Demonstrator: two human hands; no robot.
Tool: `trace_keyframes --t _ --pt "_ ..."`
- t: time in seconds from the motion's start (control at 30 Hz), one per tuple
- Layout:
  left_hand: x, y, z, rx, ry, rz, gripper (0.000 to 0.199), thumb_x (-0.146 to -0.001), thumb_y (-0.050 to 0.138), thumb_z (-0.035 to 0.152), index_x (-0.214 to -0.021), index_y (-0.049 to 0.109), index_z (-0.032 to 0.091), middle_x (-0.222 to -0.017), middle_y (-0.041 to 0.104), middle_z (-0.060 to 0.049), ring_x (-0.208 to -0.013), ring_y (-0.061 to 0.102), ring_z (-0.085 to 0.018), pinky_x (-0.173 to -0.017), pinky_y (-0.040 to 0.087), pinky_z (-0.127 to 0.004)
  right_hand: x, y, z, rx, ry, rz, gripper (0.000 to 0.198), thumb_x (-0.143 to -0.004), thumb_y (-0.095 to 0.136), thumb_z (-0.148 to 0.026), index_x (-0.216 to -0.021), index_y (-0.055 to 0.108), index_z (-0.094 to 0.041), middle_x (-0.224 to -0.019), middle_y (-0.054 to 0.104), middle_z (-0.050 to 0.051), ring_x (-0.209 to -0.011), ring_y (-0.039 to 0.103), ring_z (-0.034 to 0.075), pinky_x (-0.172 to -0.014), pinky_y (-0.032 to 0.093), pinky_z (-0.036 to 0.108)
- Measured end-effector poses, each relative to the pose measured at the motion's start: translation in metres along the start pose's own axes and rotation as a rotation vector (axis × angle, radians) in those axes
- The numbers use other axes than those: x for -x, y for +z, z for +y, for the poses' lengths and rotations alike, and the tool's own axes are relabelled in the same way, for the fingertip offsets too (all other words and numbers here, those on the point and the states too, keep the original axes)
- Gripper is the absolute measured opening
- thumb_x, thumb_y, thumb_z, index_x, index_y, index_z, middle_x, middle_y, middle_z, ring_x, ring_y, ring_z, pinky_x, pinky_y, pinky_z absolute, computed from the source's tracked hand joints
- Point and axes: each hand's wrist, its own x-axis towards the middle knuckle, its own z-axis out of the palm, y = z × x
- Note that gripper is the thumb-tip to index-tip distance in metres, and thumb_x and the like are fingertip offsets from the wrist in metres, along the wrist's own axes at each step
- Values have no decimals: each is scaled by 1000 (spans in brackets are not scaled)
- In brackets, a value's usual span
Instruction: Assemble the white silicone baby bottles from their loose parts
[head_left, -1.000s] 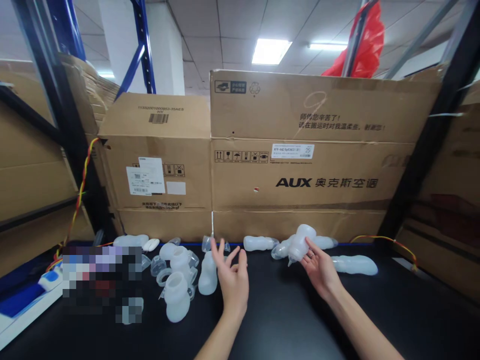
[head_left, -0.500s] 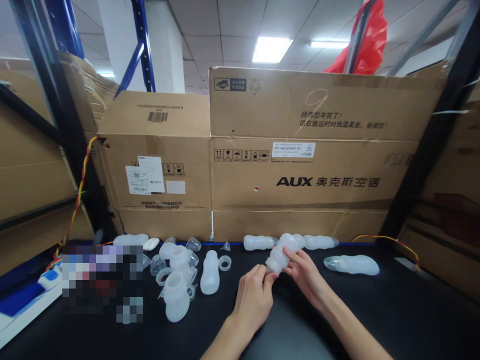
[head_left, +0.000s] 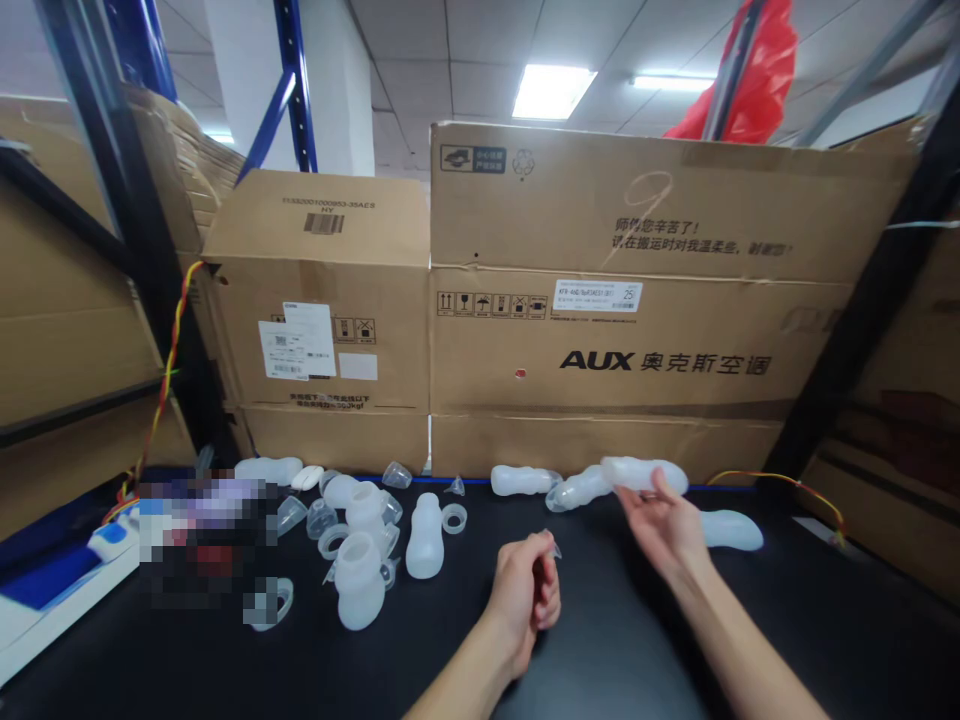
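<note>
My right hand (head_left: 667, 525) reaches to the back of the table, thumb against a whitish translucent baby bottle (head_left: 641, 473) lying on its side. Its fingers pass under the bottle's left part, and it looks gripped. My left hand (head_left: 525, 595) is closed nearer the front, with the clear tip of a small part (head_left: 556, 551) showing past the fingers; most of that part is hidden. Left of my right hand lie a capped bottle (head_left: 581, 488) and another bottle (head_left: 525, 480). One more bottle (head_left: 731, 530) lies partly behind my right wrist.
To the left, an upright bottle (head_left: 425, 537), an open bottle (head_left: 360, 585), a ring (head_left: 454, 518), a small clear nipple (head_left: 455, 486) and several clear caps stand or lie on the black table. Cardboard boxes (head_left: 510, 440) wall off the back. A blurred patch covers the far left.
My hands have parted. The right has moved right and back with the bottle both were holding, now tipped onto its side. My left hand stays near the middle, closed.
</note>
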Motion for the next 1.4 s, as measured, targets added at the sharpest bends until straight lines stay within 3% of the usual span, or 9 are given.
trace_keyframes --t 0.2,0.3,0.4,0.47,0.7,1.0,1.2,1.3,1.4 --pt "-6 -13 14 99 236 326 54 -80 71 67 -102 61 20 -70 55 7 -38 37 -2 -37 23 -16 0 -6 -15 -10 48 1 10 -91 70 -31 -99 71 -25 -102 81 0 -100 76 19 -93 65 33" --pt "-7 -15 16 83 348 472 76 -87 68 61 -148 33 31 -106 67 -1 -45 51 -4 -39 34 -17 12 7 2 31 118 -76 22 -88 77 -34 -106 72 -23 -110 80 3 -103 76 22 -95 64 36" --pt "-5 -13 9 -86 406 474 104 -87 73 52 -160 1 38 -146 56 -13 -55 63 -8 -39 38 -19 23 18 18 107 174 -154 26 -87 78 -38 -107 73 -22 -115 78 5 -107 75 25 -95 64 39" --pt "-3 -9 1 -207 381 368 101 -86 74 50 -162 11 32 -151 52 -18 -61 66 -10 -38 38 -20 30 22 25 165 192 -208 27 -88 78 -41 -107 74 -22 -115 78 4 -109 73 25 -95 63 38" --pt "0 -2 -9 -376 432 165 37 -79 83 36 -109 71 20 -100 74 -7 -76 65 -15 -66 52 -23 50 34 38 317 197 -381 35 -83 85 -39 -111 75 -20 -119 77 8 -107 72 26 -95 59 40" --pt "-4 11 -2 -81 94 49 64 -77 55 83 -70 55 19 -51 39 9 -33 46 -10 -34 35 -22 51 35 36 260 183 -426 41 -82 86 -39 -117 74 -22 -116 78 9 -115 70 32 -99 56 45" --pt "21 18 10 505 -257 -87 62 -88 49 71 -54 45 20 -47 23 10 -31 25 -4 -33 20 -20 31 25 18 177 57 -284 44 -77 88 -43 -115 73 -27 -118 78 4 -120 68 28 -108 53 43" --pt "27 15 16 554 -204 -51 57 -90 54 67 -64 57 16 -50 31 8 -33 30 -5 -34 23 -20 10 8 -10 148 -97 -112 44 -73 90 -41 -111 73 -26 -114 79 2 -115 71 25 -107 56 40" --pt "21 8 21 527 -80 153 34 -89 66 49 -85 65 15 -58 45 6 -37 37 -6 -36 29 -20 6 1 -20 205 -71 -58 43 -77 88 -43 -111 71 -23 -117 78 4 -102 76 25 -91 64 38"
